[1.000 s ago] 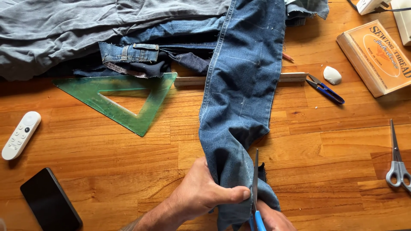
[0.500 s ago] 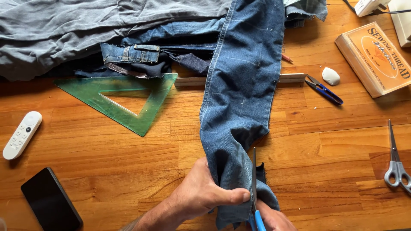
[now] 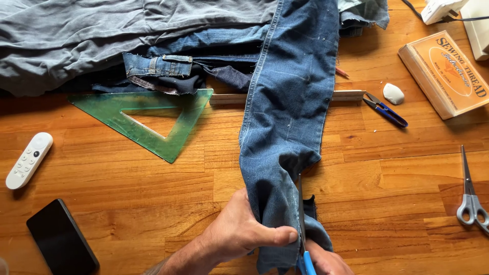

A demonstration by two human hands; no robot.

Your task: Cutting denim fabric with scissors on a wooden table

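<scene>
A long strip of blue denim (image 3: 290, 117) is laid down the middle of the wooden table (image 3: 153, 203), its lower end gathered between the two hands at the bottom edge of the view. The cloth is pinched by the left hand (image 3: 239, 234), the thumb pressed flat across the fabric just beside the blade. Blue-handled scissors (image 3: 301, 229) are held by the right hand (image 3: 326, 260), only partly in view; the fingers are closed around the handles, and the blades stand nearly upright against the denim edge. Compared with the earlier frames, the blade tip is seen slightly higher along the fabric, while the left hand's pinch is unchanged. The things around have not moved: a green set square (image 3: 147, 119) lies left of the strip, a white remote (image 3: 28, 160) and a dark phone (image 3: 61, 244) farther left, small blue snips (image 3: 387, 109) and a box (image 3: 443, 74) to the right, and grey-handled scissors (image 3: 471, 196) at the right edge.
</scene>
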